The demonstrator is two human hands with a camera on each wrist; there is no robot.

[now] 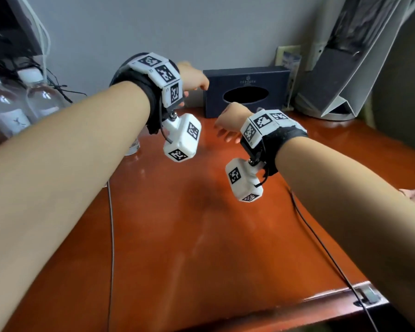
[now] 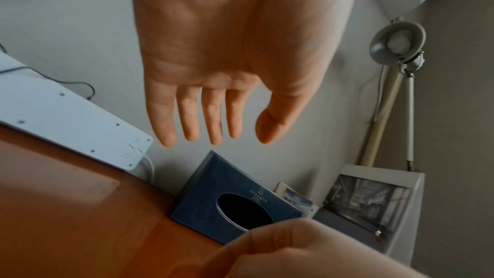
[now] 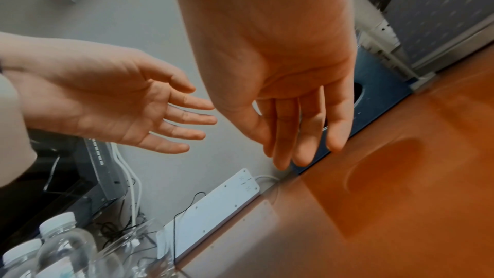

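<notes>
Both of my bare hands reach forward over a reddish-brown desk (image 1: 201,248). A dark blue tissue box (image 1: 247,92) with a black oval opening stands against the back wall. My left hand (image 1: 194,80) hovers just left of the box's top corner, fingers straight and spread (image 2: 213,126), holding nothing. My right hand (image 1: 228,127) hangs lower, in front of the box and above the desk, its fingers straight and close together (image 3: 296,141), also empty. In the left wrist view the box (image 2: 213,193) lies beyond the fingertips. Each wrist wears a band with black-and-white markers.
Clear water bottles (image 1: 34,97) stand at the far left, with a glass (image 1: 132,147) under my left forearm. A white power strip (image 2: 80,122) lies by the wall. A desk lamp (image 2: 398,43) and a grey stand (image 1: 333,87) fill the back right. Thin cables (image 1: 112,224) cross the desk.
</notes>
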